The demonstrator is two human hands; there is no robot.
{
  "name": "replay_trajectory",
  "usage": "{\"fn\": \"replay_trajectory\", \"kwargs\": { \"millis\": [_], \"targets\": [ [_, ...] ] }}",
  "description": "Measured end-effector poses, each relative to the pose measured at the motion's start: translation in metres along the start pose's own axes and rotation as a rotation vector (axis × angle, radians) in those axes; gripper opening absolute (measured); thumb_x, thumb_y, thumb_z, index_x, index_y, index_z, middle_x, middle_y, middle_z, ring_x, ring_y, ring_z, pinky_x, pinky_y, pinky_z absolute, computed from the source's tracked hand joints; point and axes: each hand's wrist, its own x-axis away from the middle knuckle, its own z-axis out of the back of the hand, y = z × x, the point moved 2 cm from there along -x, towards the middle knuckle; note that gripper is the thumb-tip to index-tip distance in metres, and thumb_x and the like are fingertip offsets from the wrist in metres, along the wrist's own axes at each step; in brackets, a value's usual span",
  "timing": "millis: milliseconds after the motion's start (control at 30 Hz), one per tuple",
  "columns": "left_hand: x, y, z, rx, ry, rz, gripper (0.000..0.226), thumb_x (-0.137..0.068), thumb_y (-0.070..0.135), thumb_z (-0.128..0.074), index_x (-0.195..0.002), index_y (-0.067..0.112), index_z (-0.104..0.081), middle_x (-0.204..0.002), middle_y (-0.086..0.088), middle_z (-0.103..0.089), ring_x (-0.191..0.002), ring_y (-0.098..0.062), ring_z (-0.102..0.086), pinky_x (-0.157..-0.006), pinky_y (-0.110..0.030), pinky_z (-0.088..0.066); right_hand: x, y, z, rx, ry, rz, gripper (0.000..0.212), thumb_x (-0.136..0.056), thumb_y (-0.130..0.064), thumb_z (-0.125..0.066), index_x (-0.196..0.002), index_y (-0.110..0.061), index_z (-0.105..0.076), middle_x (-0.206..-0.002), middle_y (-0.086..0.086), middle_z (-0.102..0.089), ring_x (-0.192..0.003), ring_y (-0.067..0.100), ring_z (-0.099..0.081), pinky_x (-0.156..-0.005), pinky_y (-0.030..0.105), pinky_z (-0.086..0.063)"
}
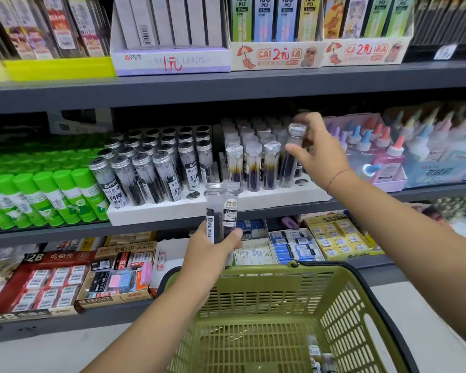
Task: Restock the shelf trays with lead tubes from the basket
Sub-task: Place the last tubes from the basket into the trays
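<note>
My right hand [318,152] grips a clear lead tube [291,157] with a white cap, tilted, its lower end at the right front of the white shelf tray [267,197]. That tray holds several clear-capped tubes and shows an empty hole near my wrist. My left hand [210,249] holds two clear lead tubes [221,211] upright above the green basket [342,297]. A few more tubes [316,356] lie at the basket's bottom. A second white tray [151,211] to the left carries silver-capped tubes.
Green glue sticks [38,197] fill the shelf at the left. Glue bottles [382,154] with coloured tips stand at the right. Eraser boxes [65,281] sit on the lower shelf, and lead packs [275,20] on the upper one.
</note>
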Motion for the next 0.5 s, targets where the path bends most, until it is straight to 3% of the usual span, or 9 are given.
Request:
{"fn": "replay_trajectory", "kwargs": {
  "millis": [100,233,300,367,433,500],
  "targets": [
    [-0.001,-0.001,-0.002,0.013,-0.016,-0.022,0.021,-0.084,0.027,-0.072,-0.103,0.021,-0.066,-0.088,0.004,-0.075,-0.076,-0.002,-0.068,-0.062,-0.015,-0.047,0.002,-0.001,-0.002,-0.019,-0.007,0.044,0.041,-0.09,-0.027,-0.059,-0.125,-0.017,-0.04,-0.089,0.011,-0.057,-0.083,0.034,-0.058,-0.077,0.037,-0.038],
    [-0.001,-0.004,-0.006,0.018,-0.032,-0.018,0.023,-0.079,0.023,-0.077,-0.1,0.023,-0.069,-0.09,0.008,-0.075,-0.087,-0.011,-0.069,-0.078,-0.026,-0.051,-0.003,0.001,0.0,0.02,-0.038,0.061,0.037,-0.089,-0.029,-0.061,-0.119,-0.017,-0.043,-0.096,0.018,-0.063,-0.083,0.033,-0.06,-0.075,0.036,-0.039],
    [0.0,-0.004,-0.006,0.017,-0.02,-0.025,0.022,-0.078,0.023,-0.078,-0.099,0.023,-0.069,-0.09,0.008,-0.075,-0.085,-0.01,-0.068,-0.074,-0.025,-0.049,-0.007,0.0,0.002,0.009,-0.089,0.07,0.034,-0.088,-0.028,-0.063,-0.115,-0.018,-0.044,-0.091,0.018,-0.063,-0.077,0.032,-0.059,-0.071,0.038,-0.046],
    [0.001,-0.004,-0.005,0.017,-0.005,-0.028,0.021,-0.078,0.024,-0.077,-0.098,0.024,-0.069,-0.087,0.007,-0.074,-0.078,-0.009,-0.066,-0.066,-0.024,-0.045,-0.01,0.0,0.002,0.005,-0.118,0.072,0.033,-0.087,-0.026,-0.065,-0.113,-0.017,-0.047,-0.091,0.011,-0.06,-0.077,0.028,-0.057,-0.071,0.032,-0.042],
    [0.001,-0.003,-0.004,0.014,0.008,-0.026,0.018,-0.079,0.025,-0.077,-0.095,0.025,-0.068,-0.083,0.007,-0.073,-0.07,-0.008,-0.062,-0.061,-0.024,-0.042,-0.011,0.005,-0.001,0.04,-0.105,0.057,0.031,-0.085,-0.027,-0.067,-0.111,-0.019,-0.053,-0.096,0.006,-0.056,-0.084,0.024,-0.057,-0.076,0.022,-0.028],
    [0.001,-0.003,-0.003,0.021,0.003,-0.031,0.016,-0.08,0.024,-0.076,-0.093,0.025,-0.068,-0.078,0.007,-0.072,-0.066,-0.008,-0.059,-0.059,-0.024,-0.041,-0.009,0.012,-0.005,0.022,-0.074,0.023,0.029,-0.084,-0.028,-0.068,-0.11,-0.02,-0.058,-0.099,0.003,-0.048,-0.087,0.021,-0.056,-0.08,0.019,-0.028]
  ]
}}
